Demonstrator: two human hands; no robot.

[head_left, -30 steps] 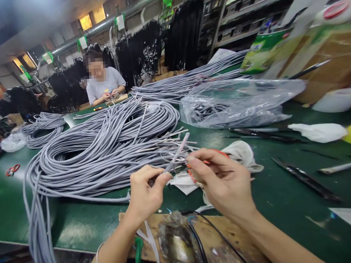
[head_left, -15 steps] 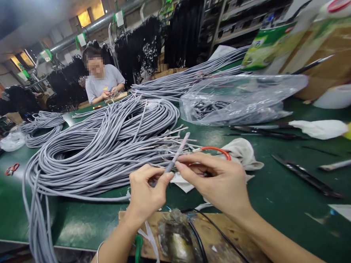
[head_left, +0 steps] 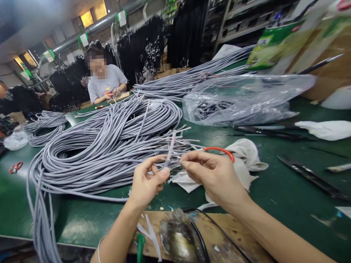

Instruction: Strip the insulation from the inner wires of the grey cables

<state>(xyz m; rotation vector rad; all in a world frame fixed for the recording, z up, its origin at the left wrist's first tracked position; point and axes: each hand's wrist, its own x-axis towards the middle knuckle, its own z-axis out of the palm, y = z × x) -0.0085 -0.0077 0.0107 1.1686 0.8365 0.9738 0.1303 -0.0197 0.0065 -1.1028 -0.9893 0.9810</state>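
My left hand [head_left: 148, 180] pinches a grey cable [head_left: 166, 163] near its end. From the fingers the cable's pale, stripped end [head_left: 171, 141] points up and away. Just to the right, my right hand [head_left: 212, 173] has thumb and forefinger pinched together beside the cable. A thin strand seems to run between the two hands; what the right fingertips hold is too small to make out. Behind the right hand shows an orange looped handle [head_left: 219, 148]; whether the hand touches it is hidden. A large coil of grey cables [head_left: 84, 153] lies beyond the left hand, stripped ends toward my hands.
A clear plastic bag [head_left: 245, 99] holds short dark pieces. White cloth [head_left: 248, 155] lies right of my hands, with black tweezers [head_left: 312, 176] farther right. Near me is a wooden board [head_left: 229, 231] bearing a dark, glassy lump [head_left: 182, 242]. A person [head_left: 107, 80] sits opposite.
The cable's pale end has swung from leaning right to nearly upright. My right fingertips have drawn slightly away from the cable. The whole view has shifted a little.
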